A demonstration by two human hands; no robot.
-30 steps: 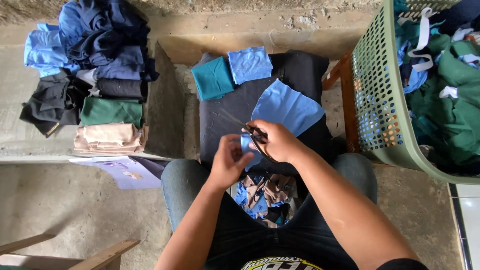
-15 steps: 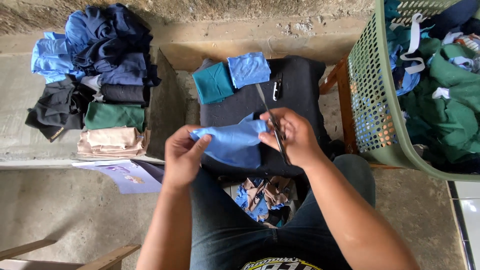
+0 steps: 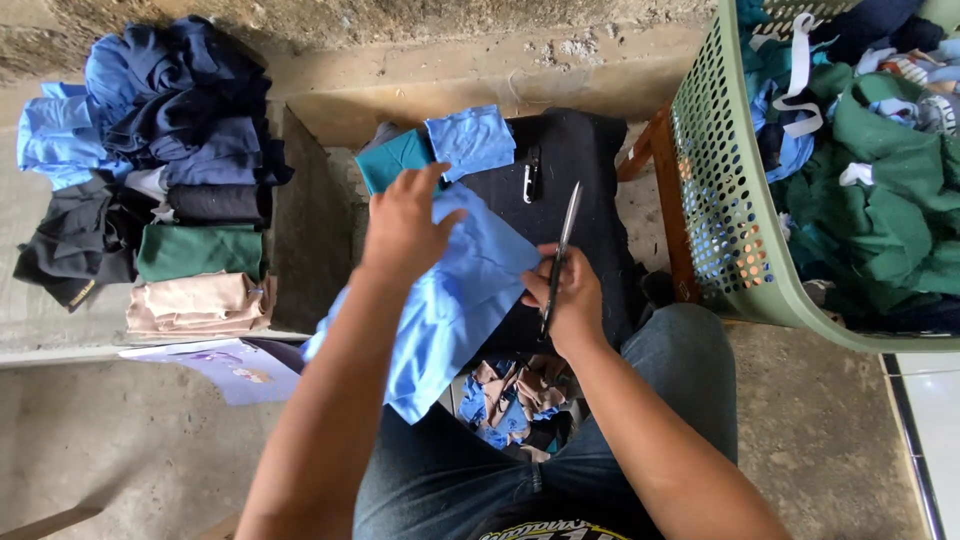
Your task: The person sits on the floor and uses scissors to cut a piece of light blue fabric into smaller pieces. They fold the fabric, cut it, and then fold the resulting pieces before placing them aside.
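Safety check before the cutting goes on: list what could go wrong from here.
1. The right hand holds the scissors with the blades pointing up, close to the left hand that grips the light blue cloth; a slip might nick its fingers.
2. The cloth hangs loose over the lap, so it could bunch and cut crooked.
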